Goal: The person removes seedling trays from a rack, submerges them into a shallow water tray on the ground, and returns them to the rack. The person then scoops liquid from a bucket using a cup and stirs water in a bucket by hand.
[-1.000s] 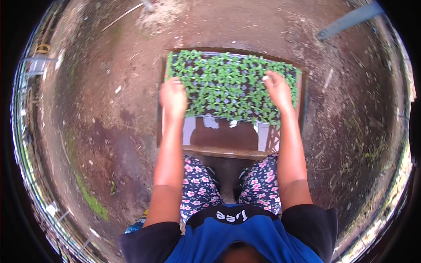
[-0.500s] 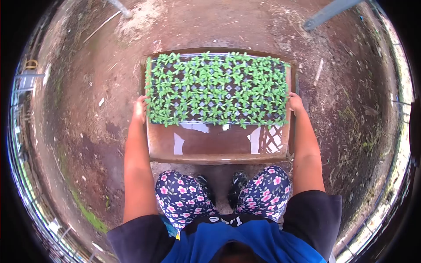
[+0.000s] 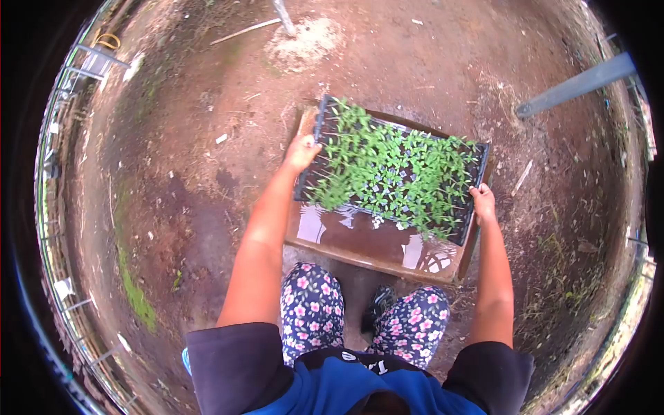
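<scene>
A black seedling tray [image 3: 480,163] full of small green seedlings [image 3: 387,166] is held between my two hands. My left hand [image 3: 303,152] grips its left end, fingers closed on the rim. At the other end, the fingers of my right hand [image 3: 483,200] are wrapped on the edge. The left side of the tray rides higher, so the seedlings there lean. Under it lies a shallow rectangular basin [image 3: 373,266] of brownish water, which shows in a strip along the near side with bright reflections.
Bare brown soil [image 3: 207,173] surrounds the basin. A grey pole [image 3: 577,86] slants at the upper right, and a thinner post [image 3: 283,17] stands at the top in a pale mound [image 3: 304,45]. My knees in floral trousers [image 3: 311,304] are close to the basin's near side.
The tray has come up out of the basin, its left end raised, and both hands have risen with it. My view has turned, so the basin appears rotated and further right.
</scene>
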`<state>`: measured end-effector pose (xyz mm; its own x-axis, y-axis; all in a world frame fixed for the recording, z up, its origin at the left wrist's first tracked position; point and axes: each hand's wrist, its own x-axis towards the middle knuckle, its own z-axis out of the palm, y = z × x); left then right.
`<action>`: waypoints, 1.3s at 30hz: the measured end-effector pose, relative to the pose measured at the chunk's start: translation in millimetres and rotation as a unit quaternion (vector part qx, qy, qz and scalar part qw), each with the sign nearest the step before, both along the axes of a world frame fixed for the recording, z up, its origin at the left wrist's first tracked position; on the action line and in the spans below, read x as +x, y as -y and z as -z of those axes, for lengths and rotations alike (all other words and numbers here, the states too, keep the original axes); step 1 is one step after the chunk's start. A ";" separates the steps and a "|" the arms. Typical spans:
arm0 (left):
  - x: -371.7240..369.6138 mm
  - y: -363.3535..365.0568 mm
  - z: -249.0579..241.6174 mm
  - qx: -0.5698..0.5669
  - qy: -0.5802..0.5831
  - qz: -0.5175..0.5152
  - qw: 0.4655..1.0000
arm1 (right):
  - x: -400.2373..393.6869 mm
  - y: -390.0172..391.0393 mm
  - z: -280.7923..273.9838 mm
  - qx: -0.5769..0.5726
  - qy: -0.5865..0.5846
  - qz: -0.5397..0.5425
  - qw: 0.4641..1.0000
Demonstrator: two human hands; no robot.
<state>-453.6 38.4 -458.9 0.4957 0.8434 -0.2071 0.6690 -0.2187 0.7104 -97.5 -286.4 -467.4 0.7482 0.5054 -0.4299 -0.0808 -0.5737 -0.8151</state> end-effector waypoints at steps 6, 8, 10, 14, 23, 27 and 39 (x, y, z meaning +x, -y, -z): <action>-31.8 13.2 -181.5 -0.099 0.032 -0.098 0.990 | -22.3 -7.5 -227.0 0.036 0.007 -0.007 0.999; -68.2 2.1 -252.9 -0.167 0.164 -0.114 0.966 | 20.4 33.5 -291.5 0.106 -0.053 -0.013 0.993; -102.0 -0.6 -329.9 -0.204 0.263 -0.137 0.933 | 29.9 50.6 -375.1 0.101 -0.072 0.065 0.990; -120.0 -28.0 -427.8 -0.174 0.331 -0.125 0.919 | 20.9 -22.0 -495.0 0.169 -0.185 -0.013 0.968; -61.9 105.2 -441.4 0.026 0.028 -0.170 0.985 | -59.1 -41.3 -483.3 0.085 0.173 -0.228 0.954; -174.8 157.4 -526.8 0.030 0.097 -0.298 0.949 | -67.8 -31.2 -533.0 0.115 0.136 -0.232 0.956; -555.1 406.0 -757.3 0.124 0.268 -0.469 0.832 | -371.4 -35.0 -774.5 0.268 0.052 -0.416 0.867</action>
<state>-1008.7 -367.6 298.4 -0.4393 0.8956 0.0702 0.2297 0.0364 0.9726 -468.9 -251.4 307.1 0.0483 0.9954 0.0822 0.2689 0.0663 -0.9609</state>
